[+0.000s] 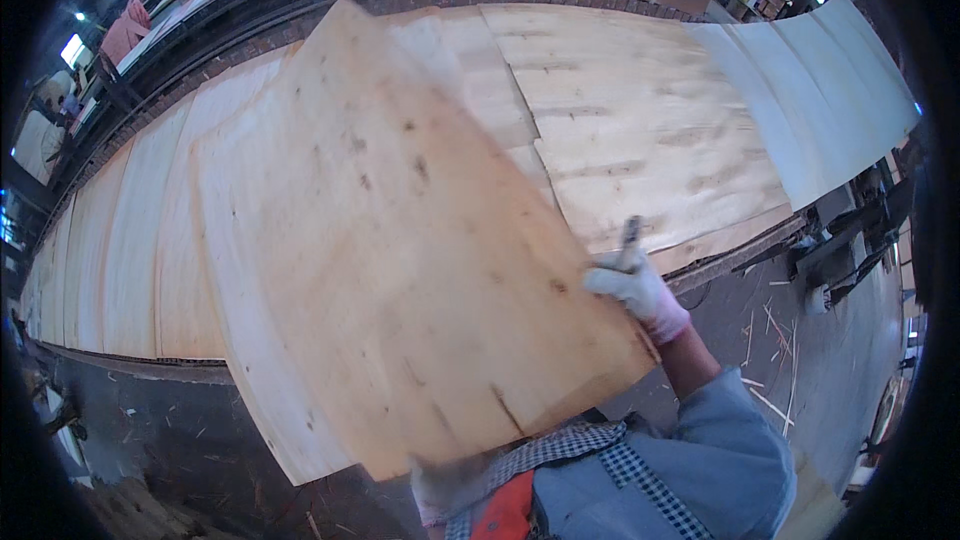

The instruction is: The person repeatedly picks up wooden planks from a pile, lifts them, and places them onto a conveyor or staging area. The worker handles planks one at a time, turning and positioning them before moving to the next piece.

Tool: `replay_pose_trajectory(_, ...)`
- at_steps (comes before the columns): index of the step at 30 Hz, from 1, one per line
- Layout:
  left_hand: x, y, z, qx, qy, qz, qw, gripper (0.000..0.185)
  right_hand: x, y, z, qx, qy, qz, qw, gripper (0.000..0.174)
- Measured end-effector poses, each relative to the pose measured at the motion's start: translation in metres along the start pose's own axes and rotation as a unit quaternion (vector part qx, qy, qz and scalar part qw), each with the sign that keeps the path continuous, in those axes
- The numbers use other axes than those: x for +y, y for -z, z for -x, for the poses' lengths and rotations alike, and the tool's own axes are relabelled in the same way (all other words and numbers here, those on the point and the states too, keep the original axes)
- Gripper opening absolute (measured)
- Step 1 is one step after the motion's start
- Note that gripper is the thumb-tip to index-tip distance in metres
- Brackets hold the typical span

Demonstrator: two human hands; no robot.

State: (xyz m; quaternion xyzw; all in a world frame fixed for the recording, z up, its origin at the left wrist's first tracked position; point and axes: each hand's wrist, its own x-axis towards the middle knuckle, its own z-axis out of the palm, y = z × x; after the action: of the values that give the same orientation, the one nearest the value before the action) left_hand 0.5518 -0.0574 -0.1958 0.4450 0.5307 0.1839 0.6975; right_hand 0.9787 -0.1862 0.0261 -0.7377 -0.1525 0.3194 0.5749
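My right hand (634,285), in a white work glove, grips the right edge of a large wood veneer sheet (390,240). A short grey tool or rod, too blurred to name, stands up from the same hand. The sheet is raised at a slant over a long surface covered with veneer, and its near edge reaches my waist. My left hand (450,491), also gloved, is mostly hidden below the sheet's near edge, so its fingers do not show. Under and beyond the raised sheet lie more veneer sheets (645,105), some overlapping.
Further veneer sheets (135,232) run side by side to the left. A pale sheet (817,97) curves up at the far right end. Machine frames line the far side. Thin wood strips (787,360) are scattered on the floor at the right.
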Motion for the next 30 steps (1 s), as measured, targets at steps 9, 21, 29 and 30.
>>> replay_pose_trajectory(9,0.004,-0.217,-0.064,-0.121,-0.056,-0.01,0.991,0.043,0.077,0.25,0.016,0.255,-0.023,-0.214,0.943,0.023)
replay_pose_trajectory(21,-0.063,-0.464,-0.024,-0.054,0.1,0.052,0.992,0.044,0.298,0.501,-0.062,0.343,-0.06,0.097,0.933,0.018)
replay_pose_trajectory(29,-0.159,-0.44,-0.019,-0.16,-0.329,-0.444,0.818,0.059,0.274,0.542,-0.051,0.332,-0.01,0.281,0.9,0.028)
replay_pose_trajectory(30,-0.131,-0.466,-0.016,-0.209,-0.197,-0.334,0.898,0.05,0.272,0.546,-0.064,0.333,-0.007,0.291,0.897,0.027)
